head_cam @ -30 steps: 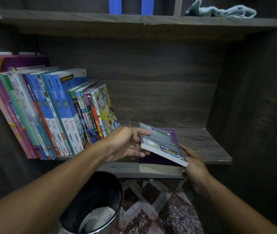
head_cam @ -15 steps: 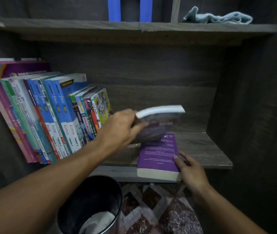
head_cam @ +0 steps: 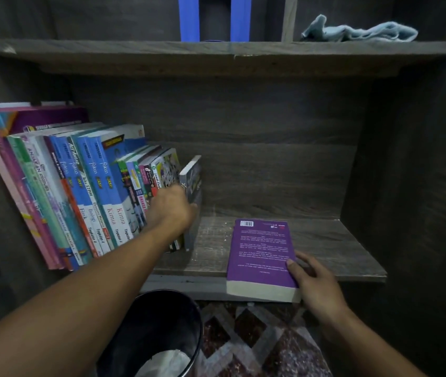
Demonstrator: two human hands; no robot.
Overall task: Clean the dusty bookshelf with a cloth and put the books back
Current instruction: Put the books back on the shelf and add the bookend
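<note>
A row of leaning books (head_cam: 80,191) fills the left half of the dark wooden shelf (head_cam: 333,248). My left hand (head_cam: 171,210) grips a grey paperback (head_cam: 193,183), standing it upright against the right end of that row. A thick purple book (head_cam: 261,254) lies flat on the shelf, overhanging its front edge. My right hand (head_cam: 314,278) rests on the purple book's near right corner, thumb on the cover. A light blue cloth (head_cam: 358,31) lies crumpled on the shelf above, at the right.
A dark metal bin (head_cam: 159,330) with white paper inside stands on the floor below the shelf, under my left forearm. Two blue uprights (head_cam: 188,17) stand on the upper shelf. The floor has a patterned rug (head_cam: 257,341). A side wall (head_cam: 407,186) closes the shelf on the right.
My left hand lifted the grey paperback off the purple book, turned it upright and carried it left to the end of the row. My right hand stayed at the purple book's corner.
</note>
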